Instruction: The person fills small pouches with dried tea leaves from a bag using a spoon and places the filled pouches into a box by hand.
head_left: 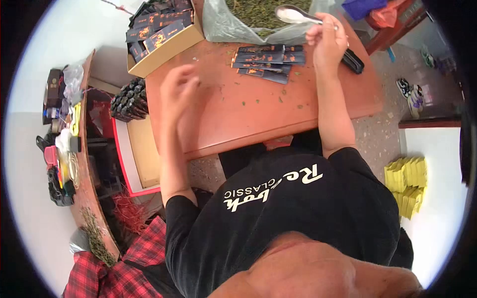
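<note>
A metal spoon [295,14] is held in my right hand [328,38], its bowl over the edge of a clear plastic bag [218,25] of dried green leaves [256,14]. My left hand [181,87] is slightly blurred above the left part of the reddish table [223,119], fingers apart and holding nothing. Between the hands lies a stack of black packets [268,60] with orange print. Just behind my left hand, a cardboard box [171,48] is filled with similar black packets [161,22].
A black object [352,61] rests beside my right wrist. Leaf crumbs are scattered on the table. At the left are a bundle of dark packets [130,99], a red-edged tray [144,154] and a cluttered shelf [89,184]. Yellow packs [406,186] are stacked at the right.
</note>
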### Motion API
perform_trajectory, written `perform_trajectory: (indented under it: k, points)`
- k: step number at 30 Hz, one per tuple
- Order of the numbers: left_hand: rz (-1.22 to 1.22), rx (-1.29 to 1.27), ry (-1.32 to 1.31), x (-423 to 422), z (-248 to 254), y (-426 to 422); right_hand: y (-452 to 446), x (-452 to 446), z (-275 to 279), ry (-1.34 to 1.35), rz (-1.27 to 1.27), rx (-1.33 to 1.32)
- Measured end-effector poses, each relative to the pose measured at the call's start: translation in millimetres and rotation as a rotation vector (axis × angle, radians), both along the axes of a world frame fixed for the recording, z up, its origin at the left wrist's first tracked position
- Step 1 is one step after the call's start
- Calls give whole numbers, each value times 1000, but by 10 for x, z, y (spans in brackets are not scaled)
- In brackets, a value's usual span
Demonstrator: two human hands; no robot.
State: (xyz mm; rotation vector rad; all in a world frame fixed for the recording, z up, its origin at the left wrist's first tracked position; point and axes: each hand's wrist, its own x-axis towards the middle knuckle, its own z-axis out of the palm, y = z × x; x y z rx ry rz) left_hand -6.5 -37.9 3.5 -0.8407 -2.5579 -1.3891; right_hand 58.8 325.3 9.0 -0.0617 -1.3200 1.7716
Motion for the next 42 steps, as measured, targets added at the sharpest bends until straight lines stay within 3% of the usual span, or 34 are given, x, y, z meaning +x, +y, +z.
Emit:
perform_trajectory:
  k: [2,8,17,38,42]
  points:
    - [-166,-218,309,20,15,455,10,-12,-9,-1,14,-53]
    - [-362,-345,363,-94,-98,1250,-56,6,-19,2,66,-48]
    - [-255,-569,222,-67,-121,1434,-99,-13,-25,-54,158,-72]
    - [-248,-400,16,-95,-117,1357,-142,-30,-63,-137,139,45]
    - [-290,-113,18,-191,-289,1168,-139,-24,-52,-129,158,34]
